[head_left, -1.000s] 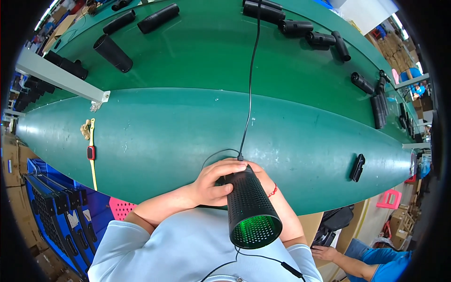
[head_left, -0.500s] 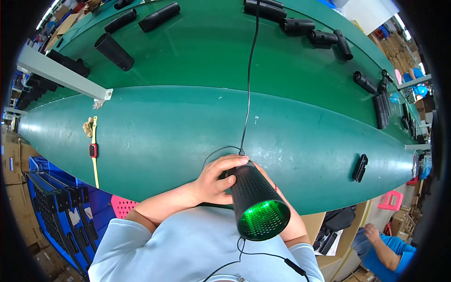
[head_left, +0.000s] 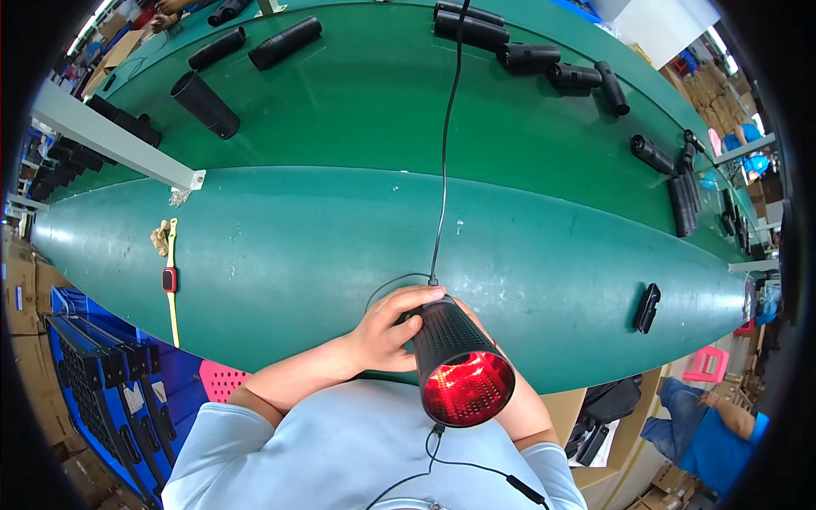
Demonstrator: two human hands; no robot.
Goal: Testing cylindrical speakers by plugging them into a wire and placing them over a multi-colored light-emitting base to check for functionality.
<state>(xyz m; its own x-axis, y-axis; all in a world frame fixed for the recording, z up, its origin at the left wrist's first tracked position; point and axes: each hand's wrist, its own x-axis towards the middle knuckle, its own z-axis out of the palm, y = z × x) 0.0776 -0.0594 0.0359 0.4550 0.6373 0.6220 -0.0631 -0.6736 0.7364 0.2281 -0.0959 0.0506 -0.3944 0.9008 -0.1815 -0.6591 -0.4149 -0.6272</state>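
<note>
A black perforated cylinder [head_left: 456, 333] is held upright-tilted in front of my chest, its open end toward me and glowing red inside. My left hand [head_left: 387, 330] grips its far end from the left, thumb and fingers around the edge. Behind the cylinder, on its right side, lies my right hand [head_left: 470, 311]; its fingers are mostly hidden. A black cable [head_left: 439, 219] runs from the cylinder's far end up across the bench. Close to my shirt hangs another thin black cord [head_left: 484, 467] with a small inline piece.
A watch [head_left: 169, 280] with a yellow strap lies on the green bench [head_left: 289, 229] at left. A small black part [head_left: 648, 308] rests at right. Several black cylinders [head_left: 470, 32] stand along the conveyor belt beyond. A co-worker [head_left: 714, 433] sits at lower right.
The light inside the cylinder has turned from green to red. The cylinder and my hands have shifted slightly left in view. The co-worker's arm at lower right has moved.
</note>
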